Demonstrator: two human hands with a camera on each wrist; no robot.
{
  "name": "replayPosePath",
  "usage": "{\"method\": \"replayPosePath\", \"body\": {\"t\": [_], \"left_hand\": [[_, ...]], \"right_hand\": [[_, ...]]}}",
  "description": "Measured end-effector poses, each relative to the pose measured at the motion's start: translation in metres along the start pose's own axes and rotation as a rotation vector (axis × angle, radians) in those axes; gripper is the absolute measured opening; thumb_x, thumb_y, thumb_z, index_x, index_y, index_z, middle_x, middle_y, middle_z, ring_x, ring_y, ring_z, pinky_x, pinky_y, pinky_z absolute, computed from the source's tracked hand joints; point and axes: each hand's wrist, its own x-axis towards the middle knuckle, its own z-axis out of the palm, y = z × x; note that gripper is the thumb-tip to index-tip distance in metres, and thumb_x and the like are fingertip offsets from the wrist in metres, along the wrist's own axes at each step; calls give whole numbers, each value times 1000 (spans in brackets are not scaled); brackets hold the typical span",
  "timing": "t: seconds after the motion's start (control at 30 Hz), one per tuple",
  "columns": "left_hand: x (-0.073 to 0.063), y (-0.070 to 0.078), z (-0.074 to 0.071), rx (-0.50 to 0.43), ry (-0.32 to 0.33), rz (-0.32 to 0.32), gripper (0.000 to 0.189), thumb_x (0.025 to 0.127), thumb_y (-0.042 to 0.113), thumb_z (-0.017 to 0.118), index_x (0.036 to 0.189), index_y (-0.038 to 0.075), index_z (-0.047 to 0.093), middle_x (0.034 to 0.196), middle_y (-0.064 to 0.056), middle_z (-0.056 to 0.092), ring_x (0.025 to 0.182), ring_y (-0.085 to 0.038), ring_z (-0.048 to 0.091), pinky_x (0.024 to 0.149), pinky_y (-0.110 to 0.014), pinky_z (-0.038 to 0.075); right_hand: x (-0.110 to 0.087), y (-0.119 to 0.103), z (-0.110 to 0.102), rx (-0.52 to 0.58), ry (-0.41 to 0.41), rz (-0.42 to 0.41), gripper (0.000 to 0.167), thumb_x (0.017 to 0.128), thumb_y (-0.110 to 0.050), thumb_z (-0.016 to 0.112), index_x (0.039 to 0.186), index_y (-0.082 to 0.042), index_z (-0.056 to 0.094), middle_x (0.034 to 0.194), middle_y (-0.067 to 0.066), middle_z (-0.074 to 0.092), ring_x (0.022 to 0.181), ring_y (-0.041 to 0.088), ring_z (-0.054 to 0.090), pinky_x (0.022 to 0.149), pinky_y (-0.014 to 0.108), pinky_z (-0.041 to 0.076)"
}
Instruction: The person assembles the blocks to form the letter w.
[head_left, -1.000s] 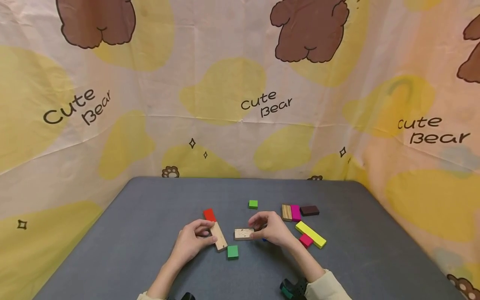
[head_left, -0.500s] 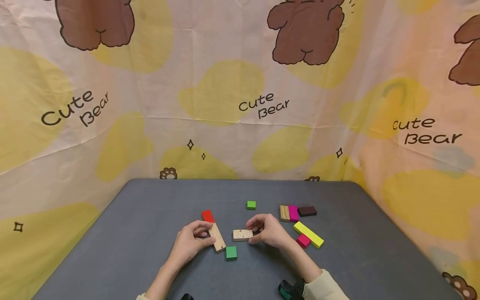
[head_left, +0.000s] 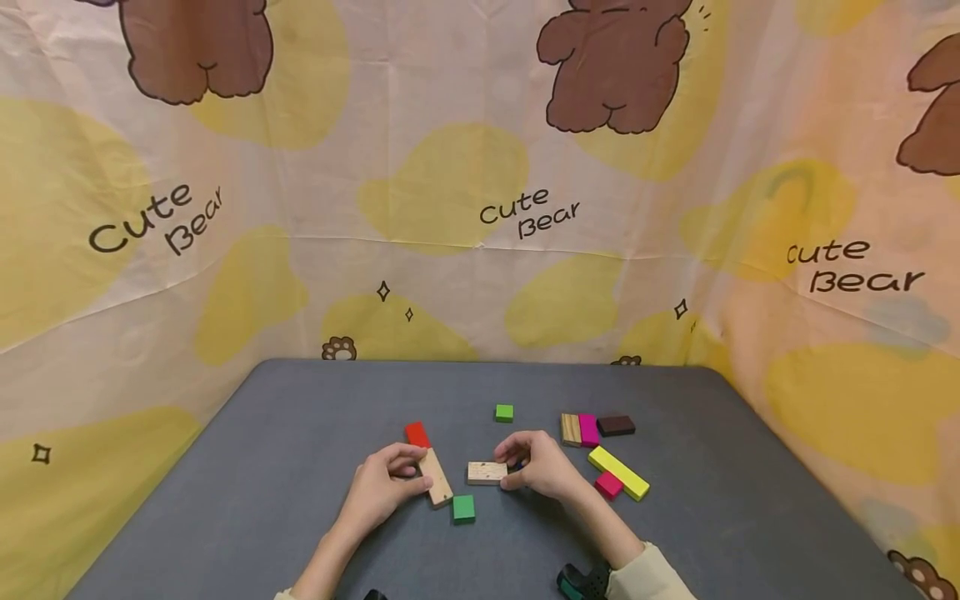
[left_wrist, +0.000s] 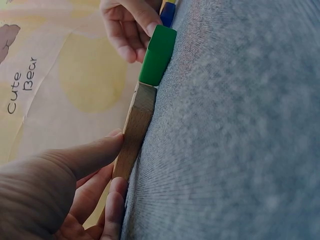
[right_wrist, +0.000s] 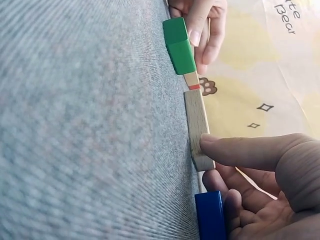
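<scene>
In the head view my left hand [head_left: 380, 485] pinches a long plain wooden block [head_left: 435, 478] lying slanted on the table, thumb on its near side. A red block [head_left: 417, 434] meets its far end, and a green block [head_left: 464, 509] sits by its near corner. My right hand [head_left: 543, 467] pinches the right end of a shorter, speckled wooden block [head_left: 487, 473] between thumb and fingers. Beneath the right fingers lies a blue block [right_wrist: 210, 215], clear in the right wrist view and mostly covered by the hand from above.
Toward the back stands a light green block [head_left: 504, 413]. Right of the hands lie a striped wooden block [head_left: 571, 429], a magenta block [head_left: 588, 430], a dark brown block [head_left: 617, 426], a long yellow block [head_left: 618, 473] and a crimson block [head_left: 608, 485]. A printed cloth [head_left: 450, 192] hangs behind the grey table [head_left: 337, 392].
</scene>
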Motion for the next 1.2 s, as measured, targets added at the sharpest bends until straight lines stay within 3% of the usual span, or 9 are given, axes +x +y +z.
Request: {"method": "replayPosePath", "body": {"t": [0.23,0.5,0.67,1.03,1.2], "left_hand": [[2,-3,0,1,4,1,39,73,15,89,109,12,72,105,1,72,87,-13,64,78,-34,50],[1,-1,0,3,9,-2,39,73,15,89,108,12,72,105,0,72,88,-14,64,79,-36,51],[1,-1,1,4,17,-7,38,73,16,89,108,13,73,105,2,72,88,-13,65,79,-34,51],[-7,0,-2,0,-10,5,39,74,16,88,109,11,72,106,-1,72,88,-14,64,79,-36,51],[-10,1,-5,-6,-16,4,39,74,15,88,109,10,72,106,-1,72,88,-14,64,80,-36,51]], "right_hand": [[0,1,-8,73,-153,-18,42,73,0,86,110,3,67,92,10,68,83,25,60,72,27,51],[0,0,-10,2,-248,-84,61,76,-4,85,132,-8,61,124,7,62,88,24,61,69,28,46],[1,0,-7,-21,-330,-144,70,77,-4,84,141,-9,54,131,3,60,83,21,60,61,23,41],[-7,-5,3,34,-284,-76,60,76,3,83,131,-6,61,124,2,63,83,24,60,72,28,47],[-10,-9,6,45,-227,-39,60,74,2,85,129,-3,61,122,4,63,82,23,61,68,27,49]]}}
